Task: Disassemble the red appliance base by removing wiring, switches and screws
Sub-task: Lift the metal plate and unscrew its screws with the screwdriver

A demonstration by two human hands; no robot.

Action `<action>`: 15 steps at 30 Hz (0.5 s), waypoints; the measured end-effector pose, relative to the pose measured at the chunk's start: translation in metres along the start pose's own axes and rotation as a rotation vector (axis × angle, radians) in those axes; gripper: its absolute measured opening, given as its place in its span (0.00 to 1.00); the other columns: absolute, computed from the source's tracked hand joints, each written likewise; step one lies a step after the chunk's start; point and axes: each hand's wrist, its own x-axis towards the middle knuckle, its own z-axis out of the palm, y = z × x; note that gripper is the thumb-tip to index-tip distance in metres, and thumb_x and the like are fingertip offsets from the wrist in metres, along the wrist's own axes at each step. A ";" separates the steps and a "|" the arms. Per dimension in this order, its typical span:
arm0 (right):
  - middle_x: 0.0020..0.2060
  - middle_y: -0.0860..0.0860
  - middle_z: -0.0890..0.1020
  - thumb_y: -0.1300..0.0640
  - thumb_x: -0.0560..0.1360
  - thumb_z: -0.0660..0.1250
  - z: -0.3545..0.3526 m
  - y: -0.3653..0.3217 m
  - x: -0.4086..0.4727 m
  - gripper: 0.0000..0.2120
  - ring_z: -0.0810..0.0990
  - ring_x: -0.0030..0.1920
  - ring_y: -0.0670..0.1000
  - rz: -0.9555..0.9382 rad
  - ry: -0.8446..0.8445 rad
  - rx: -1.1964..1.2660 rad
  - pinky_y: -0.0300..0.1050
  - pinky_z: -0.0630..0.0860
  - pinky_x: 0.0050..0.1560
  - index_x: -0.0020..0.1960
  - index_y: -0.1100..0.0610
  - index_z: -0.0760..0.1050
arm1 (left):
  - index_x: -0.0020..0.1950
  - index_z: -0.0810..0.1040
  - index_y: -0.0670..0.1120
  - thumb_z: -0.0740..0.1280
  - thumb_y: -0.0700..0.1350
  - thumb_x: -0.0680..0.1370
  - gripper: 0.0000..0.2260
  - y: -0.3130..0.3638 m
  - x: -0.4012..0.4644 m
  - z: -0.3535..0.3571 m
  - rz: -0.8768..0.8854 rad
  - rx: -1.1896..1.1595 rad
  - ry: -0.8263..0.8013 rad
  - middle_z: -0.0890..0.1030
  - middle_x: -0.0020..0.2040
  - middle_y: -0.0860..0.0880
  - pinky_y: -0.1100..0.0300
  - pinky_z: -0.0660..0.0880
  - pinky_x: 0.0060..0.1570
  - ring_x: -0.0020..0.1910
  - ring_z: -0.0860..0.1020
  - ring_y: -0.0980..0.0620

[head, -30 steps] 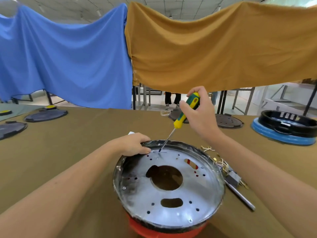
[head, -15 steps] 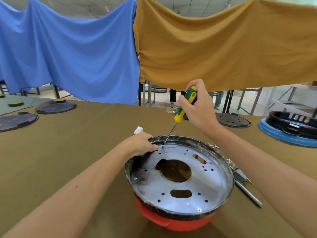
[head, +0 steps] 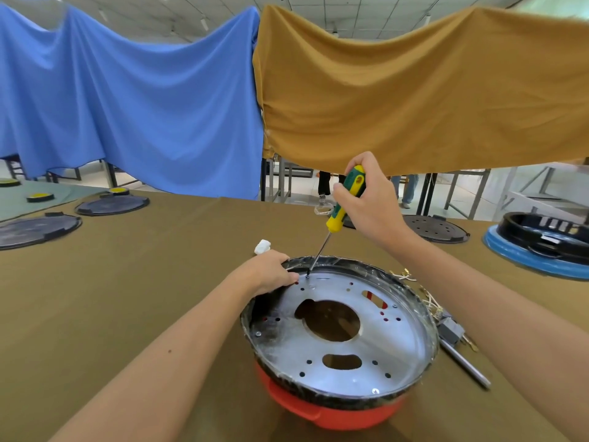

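The red appliance base is set on the brown table near its front edge, a perforated metal plate facing up inside a black rim. Bare cloth is left to its left; loose wires and a grey rod are crowded against its right. The far-left rim is gripped by the left hand. The screwdriver handle is wrapped tightly by the right hand, its tip set on a screw by the rim.

Left hand lies palm-down, fingers curled over — right hand raised, fist closed, forearm angled down
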 end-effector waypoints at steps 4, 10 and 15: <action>0.31 0.49 0.68 0.60 0.78 0.67 -0.004 -0.007 0.014 0.09 0.65 0.27 0.42 -0.003 -0.154 -0.058 0.35 0.67 0.27 0.51 0.56 0.67 | 0.57 0.76 0.42 0.64 0.51 0.81 0.13 -0.001 0.001 0.000 -0.002 -0.008 -0.002 0.75 0.56 0.48 0.60 0.68 0.36 0.34 0.71 0.53; 0.34 0.49 0.71 0.55 0.77 0.70 0.002 -0.023 0.035 0.11 0.67 0.31 0.47 0.005 -0.361 -0.158 0.35 0.67 0.29 0.52 0.58 0.69 | 0.55 0.76 0.43 0.64 0.52 0.81 0.13 -0.004 0.002 0.002 0.001 -0.004 0.029 0.75 0.46 0.48 0.59 0.68 0.38 0.39 0.73 0.51; 0.35 0.49 0.71 0.39 0.78 0.63 0.005 -0.044 0.057 0.21 0.69 0.33 0.50 -0.013 -0.459 -0.636 0.45 0.65 0.33 0.40 0.55 0.64 | 0.62 0.68 0.49 0.67 0.52 0.78 0.16 -0.002 -0.007 0.004 0.128 0.091 0.170 0.72 0.56 0.47 0.56 0.71 0.46 0.46 0.74 0.50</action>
